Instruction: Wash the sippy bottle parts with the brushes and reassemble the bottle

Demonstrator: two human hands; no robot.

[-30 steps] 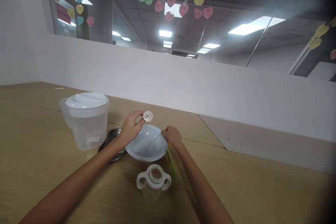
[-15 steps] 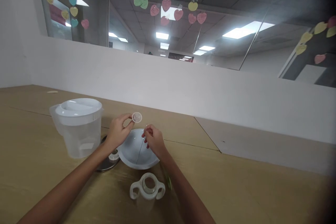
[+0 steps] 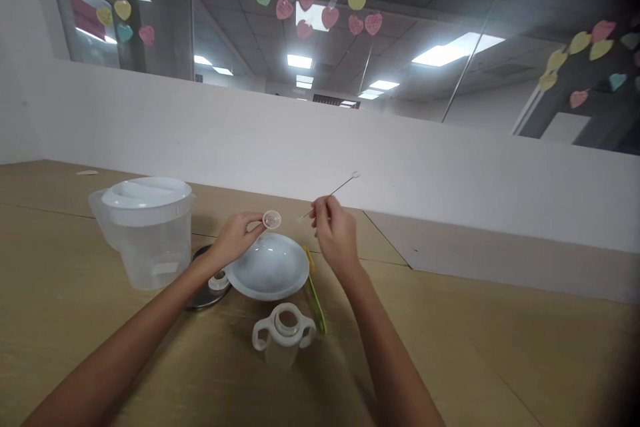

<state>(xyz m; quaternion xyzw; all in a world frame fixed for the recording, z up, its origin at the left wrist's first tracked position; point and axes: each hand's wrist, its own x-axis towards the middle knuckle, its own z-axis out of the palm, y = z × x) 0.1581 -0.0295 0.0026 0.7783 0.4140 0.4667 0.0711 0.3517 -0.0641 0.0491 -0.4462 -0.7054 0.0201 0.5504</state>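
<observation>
Between its fingertips my left hand holds a small round translucent piece above the back rim of a white bowl. My right hand, to the right of the bowl, pinches a thin wire brush. The brush slants, with a loop at its upper right end and its pale lower left tip pointing towards the round piece without touching it. In front of the bowl stands a two-handled clear cup with an open top.
A lidded clear pitcher stands at the left. Beside the bowl, a dark round tray bears a white ring. A green-handled brush with an orange end lies right of the bowl. A white wall rises behind the table.
My right hand has moved up and right, and the wire brush now slants above the table instead of hanging down over the bowl. My left hand has shifted slightly right with the round piece.
</observation>
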